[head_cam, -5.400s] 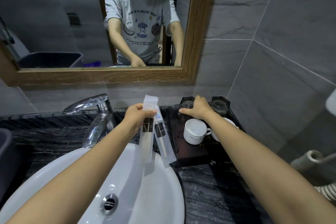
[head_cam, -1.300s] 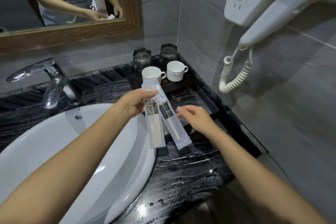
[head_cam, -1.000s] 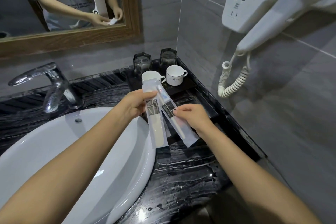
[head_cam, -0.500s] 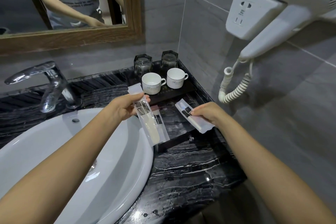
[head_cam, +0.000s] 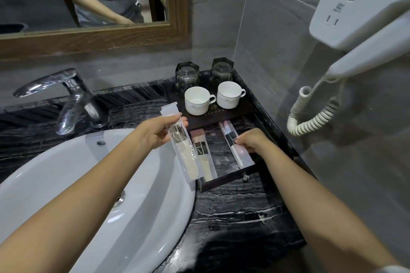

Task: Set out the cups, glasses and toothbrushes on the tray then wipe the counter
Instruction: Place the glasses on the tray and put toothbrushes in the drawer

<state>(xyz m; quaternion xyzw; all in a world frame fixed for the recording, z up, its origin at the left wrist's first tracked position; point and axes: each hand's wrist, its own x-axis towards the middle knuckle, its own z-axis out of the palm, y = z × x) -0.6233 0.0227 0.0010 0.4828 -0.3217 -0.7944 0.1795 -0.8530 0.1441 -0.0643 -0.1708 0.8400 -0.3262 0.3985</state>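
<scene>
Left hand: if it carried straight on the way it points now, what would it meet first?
Probably the left white cup on the dark tray: the left hand, pinching a sealed packet, points straight toward it. Depth is unclear, so it could pass over the rim.

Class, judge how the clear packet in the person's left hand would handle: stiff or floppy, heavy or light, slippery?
Probably fairly stiff: the packet juts straight below the left hand without drooping. Likely light, since it is held by its upper part alone. Its glossy film may be slippery.
</scene>
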